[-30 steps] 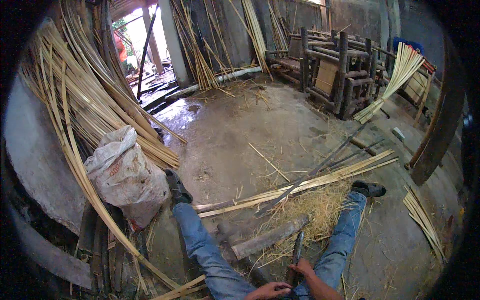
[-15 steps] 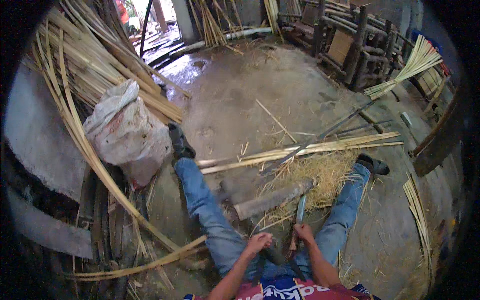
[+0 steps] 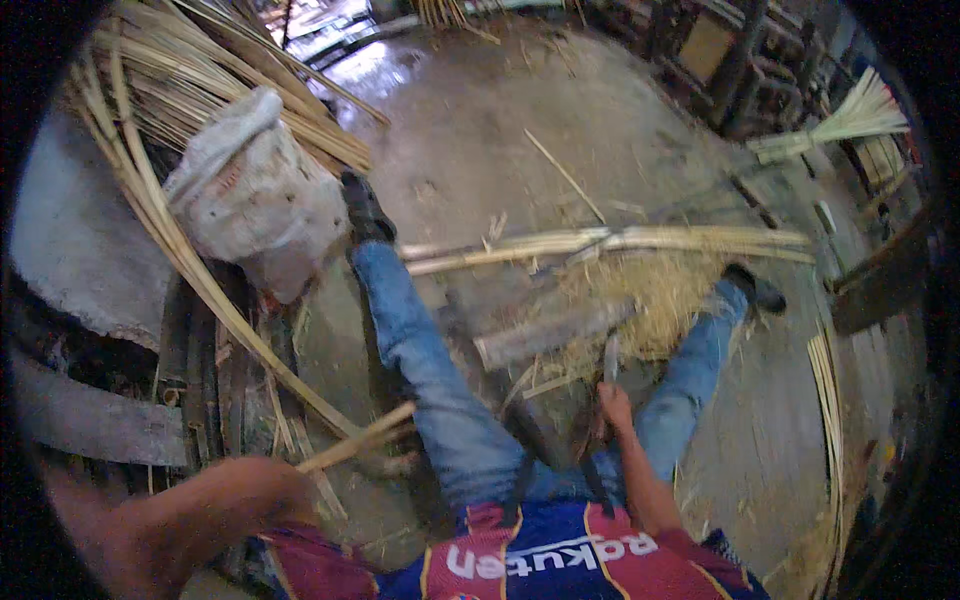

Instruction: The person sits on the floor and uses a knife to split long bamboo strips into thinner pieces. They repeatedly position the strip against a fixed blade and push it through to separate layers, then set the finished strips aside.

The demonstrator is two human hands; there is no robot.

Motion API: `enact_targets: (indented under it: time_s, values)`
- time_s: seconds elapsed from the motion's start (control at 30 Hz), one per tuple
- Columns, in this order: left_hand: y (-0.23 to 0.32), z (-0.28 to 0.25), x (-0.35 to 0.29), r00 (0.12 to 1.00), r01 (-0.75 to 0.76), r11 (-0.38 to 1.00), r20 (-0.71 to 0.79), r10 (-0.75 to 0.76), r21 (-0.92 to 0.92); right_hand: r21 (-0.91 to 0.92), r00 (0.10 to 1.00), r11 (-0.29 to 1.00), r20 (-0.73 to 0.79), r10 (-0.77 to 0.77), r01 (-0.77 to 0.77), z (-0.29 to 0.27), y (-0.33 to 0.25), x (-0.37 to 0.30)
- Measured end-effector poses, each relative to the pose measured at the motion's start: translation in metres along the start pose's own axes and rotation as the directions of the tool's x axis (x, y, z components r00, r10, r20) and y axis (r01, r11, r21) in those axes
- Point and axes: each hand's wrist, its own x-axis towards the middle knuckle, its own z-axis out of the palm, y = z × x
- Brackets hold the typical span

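Observation:
My right hand (image 3: 614, 408) is closed around a knife (image 3: 611, 362). Its blade points away from me, and its brown handle runs back below my fist. Beyond the blade lies a short, thick wooden block (image 3: 560, 332), set between my legs beside a heap of pale shavings (image 3: 660, 300). My left arm (image 3: 230, 495) is swung out to the lower left. The left hand is smeared and lost in the dark rim, so its fingers do not show. Close to that arm, a pale split-bamboo strip (image 3: 358, 438) reaches toward my left thigh.
Long bamboo strips (image 3: 700, 238) lie crosswise past my feet. A white sack (image 3: 255, 195) stands by my left foot, with a pile of strips (image 3: 230, 110) behind it. More strips (image 3: 828, 420) rest at right. A tied bundle (image 3: 840, 128) and wooden frames (image 3: 740, 70) are at far right.
My left hand has left my lap and swung out to the lower left. My right hand with the knife has moved slightly forward. The whole view has tipped downward.

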Motion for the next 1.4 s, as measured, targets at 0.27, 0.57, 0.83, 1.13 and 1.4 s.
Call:
enact_targets:
  time_s: [0.27, 0.57, 0.83, 1.13, 1.4]
  values:
    - [-0.007, 0.024, 0.022, 0.973, 0.051, 0.982, 0.232, -0.007, -0.183, 0.107, 0.992, 0.989, 0.086, 0.097, -0.106, -0.002, -0.055, -0.009]
    - [0.011, 0.068, 0.027, 0.970, 0.074, 0.972, 0.242, -0.018, -0.223, 0.186, 0.978, 0.963, 0.107, 0.178, -0.195, 0.006, -0.040, -0.004]
    - [0.029, 0.084, 0.027, 0.972, 0.073, 0.973, 0.235, -0.020, -0.218, 0.422, 0.964, 0.867, 0.126, 0.234, -0.266, -0.002, -0.057, -0.007]
    - [0.057, 0.164, -0.012, 0.959, 0.167, 0.921, 0.275, -0.069, -0.352, 0.842, 0.859, 0.339, 0.250, 0.447, -0.421, -0.028, -0.056, -0.015]
    - [0.066, 0.396, -0.245, 0.843, -0.409, 0.883, 0.465, 0.270, 0.230, 0.604, 0.986, 0.787, 0.162, 0.033, -0.125, -0.014, -0.092, -0.044]
